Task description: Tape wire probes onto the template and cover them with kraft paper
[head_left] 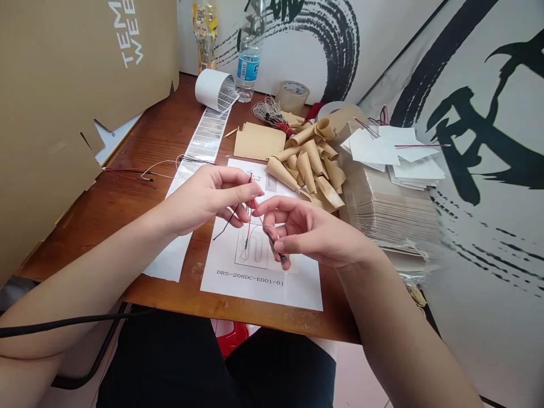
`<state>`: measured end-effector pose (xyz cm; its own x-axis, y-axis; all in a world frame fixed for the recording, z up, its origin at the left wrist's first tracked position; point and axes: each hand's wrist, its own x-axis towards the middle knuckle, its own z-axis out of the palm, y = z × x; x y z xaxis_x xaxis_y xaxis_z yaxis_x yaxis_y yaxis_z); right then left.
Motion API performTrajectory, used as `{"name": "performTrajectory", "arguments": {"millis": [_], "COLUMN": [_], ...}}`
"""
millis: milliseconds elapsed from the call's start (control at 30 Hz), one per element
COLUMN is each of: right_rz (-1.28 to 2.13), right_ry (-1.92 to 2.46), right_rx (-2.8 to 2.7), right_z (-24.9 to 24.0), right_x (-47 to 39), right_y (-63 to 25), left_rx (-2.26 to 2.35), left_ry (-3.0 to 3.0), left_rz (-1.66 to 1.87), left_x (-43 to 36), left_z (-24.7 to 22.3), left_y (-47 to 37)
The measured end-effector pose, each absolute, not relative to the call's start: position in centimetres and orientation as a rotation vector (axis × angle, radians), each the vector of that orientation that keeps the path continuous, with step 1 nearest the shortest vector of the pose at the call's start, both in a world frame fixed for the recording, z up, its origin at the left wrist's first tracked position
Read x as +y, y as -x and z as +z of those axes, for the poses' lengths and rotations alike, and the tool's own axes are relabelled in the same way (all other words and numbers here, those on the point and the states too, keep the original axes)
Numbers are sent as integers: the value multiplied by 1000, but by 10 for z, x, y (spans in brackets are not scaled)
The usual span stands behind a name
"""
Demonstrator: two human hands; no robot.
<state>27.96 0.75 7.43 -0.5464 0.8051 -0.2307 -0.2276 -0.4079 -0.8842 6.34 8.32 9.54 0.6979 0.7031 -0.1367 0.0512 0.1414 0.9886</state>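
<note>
My left hand (203,197) pinches a thin red and black wire lead (249,228) between thumb and fingertips. A black strand sticks out below those fingers. My right hand (312,231) is closed on the lead's other part, with a dark end piece (283,258) showing at the fingertips. Both hands are close together above a printed sheet (297,292) with a line drawing of a looped wire and the text "DRS-206DC-E001-01". Fingers hide part of the lead.
Several curled brown paper pieces (312,161) lie behind my right hand. A label strip (207,133), more loose wires (127,173) and a large cardboard box (85,96) are on the left. Stacked cards (403,209), a tape roll (292,96) and a bottle (249,68) stand farther back.
</note>
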Motion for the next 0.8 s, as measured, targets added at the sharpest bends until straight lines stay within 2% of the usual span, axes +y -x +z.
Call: {"name": "performTrajectory", "arguments": {"millis": [533,800], "right_rz": [2207,2067], "right_ry": [747,855], "right_rx": [-1162,-1125], "right_z": [75,81], "right_x": [0,-6], "right_y": [-273,-268], "left_rx": [644,791], "left_ry": [-1212,-1357], "left_rz": [613,753], "left_x": [83,80], "left_z": [100,108], "left_y": [-61,-64]}}
